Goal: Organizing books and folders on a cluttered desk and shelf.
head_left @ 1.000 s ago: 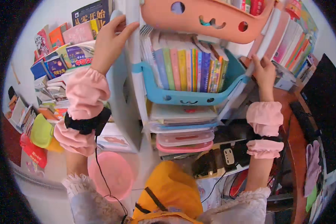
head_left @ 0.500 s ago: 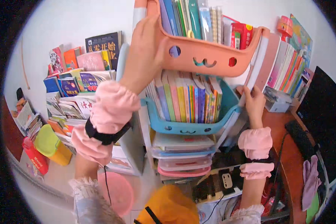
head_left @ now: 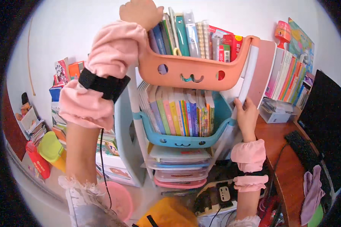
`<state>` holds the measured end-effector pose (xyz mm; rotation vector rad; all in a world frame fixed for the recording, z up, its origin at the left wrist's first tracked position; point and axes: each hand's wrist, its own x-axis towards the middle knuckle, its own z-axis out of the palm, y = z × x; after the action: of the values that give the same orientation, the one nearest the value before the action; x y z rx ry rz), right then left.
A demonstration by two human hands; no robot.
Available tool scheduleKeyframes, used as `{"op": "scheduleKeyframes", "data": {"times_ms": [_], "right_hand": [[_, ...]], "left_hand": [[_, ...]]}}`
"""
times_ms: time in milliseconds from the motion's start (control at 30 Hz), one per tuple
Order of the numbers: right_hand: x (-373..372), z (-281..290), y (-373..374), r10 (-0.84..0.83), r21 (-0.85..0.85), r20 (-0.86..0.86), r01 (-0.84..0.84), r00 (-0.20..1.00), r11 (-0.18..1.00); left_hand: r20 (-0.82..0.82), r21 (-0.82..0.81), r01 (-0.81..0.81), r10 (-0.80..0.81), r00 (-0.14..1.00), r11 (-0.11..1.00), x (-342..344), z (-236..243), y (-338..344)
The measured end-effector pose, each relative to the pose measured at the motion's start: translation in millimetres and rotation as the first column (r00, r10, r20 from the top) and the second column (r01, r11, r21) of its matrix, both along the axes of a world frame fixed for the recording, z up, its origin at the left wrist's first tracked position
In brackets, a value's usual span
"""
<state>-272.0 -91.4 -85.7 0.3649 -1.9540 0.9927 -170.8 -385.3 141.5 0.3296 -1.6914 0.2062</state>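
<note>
A storage rack holds an orange basket (head_left: 189, 72) on top and a blue basket (head_left: 182, 140) below it, both with cut-out faces. Upright books, folders (head_left: 181, 34) and notebooks fill the orange one. Over its left end is my left hand (head_left: 142, 13), back of the hand up, beside the leftmost folders; most of its fingers are hidden. My right hand (head_left: 247, 117) grips the white post (head_left: 248, 70) on the rack's right side, near the blue basket's corner. Thin colourful books (head_left: 185, 115) stand in that blue basket.
Below the baskets are stacked plastic boxes (head_left: 182, 176). A bookcase (head_left: 127, 140) stands left, with a pink tub (head_left: 119, 198) on the floor. On the right, a desk (head_left: 276, 159) carries a keyboard (head_left: 301, 149), a dark monitor (head_left: 324, 109) and a cloth (head_left: 312, 193). A power strip (head_left: 224, 193) lies below.
My left hand has moved up from the orange basket's left corner to above its folders. The view has shifted, so the rack sits lower and further left. My right hand stays on the post.
</note>
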Motion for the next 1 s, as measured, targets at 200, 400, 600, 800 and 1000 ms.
{"op": "scheduleKeyframes", "data": {"times_ms": [200, 400, 600, 800, 1000], "right_hand": [[-3, 0, -7, 0.098, -0.037, -0.036, -0.099, 0.995, 0.994], [-6, -3, 0, 0.068, -0.003, -0.016, -0.068, 0.998, 0.998], [-4, -3, -7, 0.095, -0.01, -0.089, -0.096, 0.992, 0.995], [-3, -5, 2, 0.012, -0.011, -0.057, -0.013, 0.998, 1.0], [2, -1, -3, 0.03, -0.01, -0.064, -0.031, 0.997, 0.999]], "left_hand": [[-0.093, -0.043, -0.08, 0.076, 0.993, 0.996, -44, 24, -76], [0.155, 0.097, 0.135, -0.149, 0.977, 0.986, -51, 30, -105], [0.096, -0.038, 0.139, -0.135, 0.986, 0.99, -48, 26, -66], [0.041, 0.006, 0.408, -0.408, 0.912, 0.913, -45, 11, 16], [0.04, -0.119, 0.447, -0.445, 0.895, 0.887, -45, 11, 25]]}}
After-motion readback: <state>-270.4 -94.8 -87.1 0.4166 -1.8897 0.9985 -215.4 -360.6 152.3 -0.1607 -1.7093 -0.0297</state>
